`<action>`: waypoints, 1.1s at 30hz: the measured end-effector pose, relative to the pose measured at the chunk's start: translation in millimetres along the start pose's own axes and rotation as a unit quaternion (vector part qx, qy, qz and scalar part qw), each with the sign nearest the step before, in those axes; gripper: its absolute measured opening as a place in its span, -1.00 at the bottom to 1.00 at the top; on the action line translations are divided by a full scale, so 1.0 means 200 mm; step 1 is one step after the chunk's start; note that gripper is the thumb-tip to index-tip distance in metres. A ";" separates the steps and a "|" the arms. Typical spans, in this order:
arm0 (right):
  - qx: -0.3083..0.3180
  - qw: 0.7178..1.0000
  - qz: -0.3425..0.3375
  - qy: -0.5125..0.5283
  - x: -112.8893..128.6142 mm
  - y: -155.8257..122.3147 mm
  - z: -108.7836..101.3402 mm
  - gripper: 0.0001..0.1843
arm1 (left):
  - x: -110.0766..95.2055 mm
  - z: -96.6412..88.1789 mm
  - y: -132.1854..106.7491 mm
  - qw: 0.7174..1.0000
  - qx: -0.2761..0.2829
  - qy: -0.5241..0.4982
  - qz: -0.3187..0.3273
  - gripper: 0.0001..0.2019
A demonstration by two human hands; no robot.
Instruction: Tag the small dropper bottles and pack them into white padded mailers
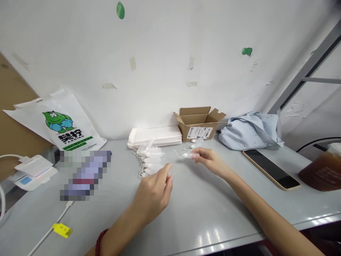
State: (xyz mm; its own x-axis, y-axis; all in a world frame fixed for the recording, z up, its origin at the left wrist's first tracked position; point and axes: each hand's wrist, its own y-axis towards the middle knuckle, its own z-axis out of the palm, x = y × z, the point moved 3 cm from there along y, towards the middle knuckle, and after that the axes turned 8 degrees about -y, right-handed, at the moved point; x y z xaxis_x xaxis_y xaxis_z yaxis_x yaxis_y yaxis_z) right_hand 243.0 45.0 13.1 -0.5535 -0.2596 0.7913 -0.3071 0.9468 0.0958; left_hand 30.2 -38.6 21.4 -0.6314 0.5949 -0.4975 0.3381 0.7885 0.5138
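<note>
1 small tube [190, 155] is pinched in the right hand [209, 160]; the left hand [153, 189], fingers slightly parted, looks empty. Handling the string [176, 153] seems underway, calling for a left pinch.

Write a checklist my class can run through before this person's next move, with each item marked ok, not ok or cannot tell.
1. Right hand has a grip on one small tube: ok, by the end away from its string.
2. Left hand free: ok, nothing visible between its fingers.
3. Piled tubes lying separately: not ok, several overlap.
4. Cardboard box open: ok, its flaps stand up.
5. Dark-screened phone apart from both hands: ok, off to the right.
6. Held tube filled: cannot tell, too small to see.
</note>
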 end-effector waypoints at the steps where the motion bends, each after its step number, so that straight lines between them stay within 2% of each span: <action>1: 0.010 0.999 -0.007 0.031 0.03 -0.02 0.01 -0.65 | 0.00 0.00 0.00 1.000 0.011 -0.003 -0.014 -0.62; 5: 0.037 0.991 -0.031 0.122 0.13 -0.07 0.04 -0.67 | 0.02 -0.01 0.01 0.994 0.025 -0.057 -0.090 -0.56; 8: 0.057 0.984 -0.047 0.164 0.17 -0.10 0.08 -0.67 | 0.02 -0.02 0.02 0.982 0.031 -0.113 -0.148 -0.64; 12: 0.063 0.980 -0.056 0.180 0.18 -0.11 0.09 -0.69 | 0.03 -0.02 0.02 0.959 0.037 -0.177 -0.220 -0.67; 17: 0.040 0.983 -0.053 0.174 0.17 -0.11 0.07 -0.69 | 0.04 -0.02 0.03 0.923 0.045 -0.261 -0.279 -0.64; 23: 0.038 0.981 -0.053 0.182 0.17 -0.11 0.06 -0.69 | 0.05 -0.03 0.04 0.898 0.031 -0.332 -0.288 -0.66; 33: 0.047 0.983 -0.056 0.170 0.20 -0.12 0.08 -0.70 | 0.02 -0.04 0.03 0.915 0.062 -0.306 -0.255 -0.68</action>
State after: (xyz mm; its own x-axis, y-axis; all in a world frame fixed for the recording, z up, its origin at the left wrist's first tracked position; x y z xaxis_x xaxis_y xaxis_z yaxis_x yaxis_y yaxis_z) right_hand 215.8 9.5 32.6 -0.2258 -0.2677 0.9367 -0.4312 0.8896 0.1503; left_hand 23.7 -33.1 27.8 -0.2325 0.0913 -0.9683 0.2094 0.9769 0.0418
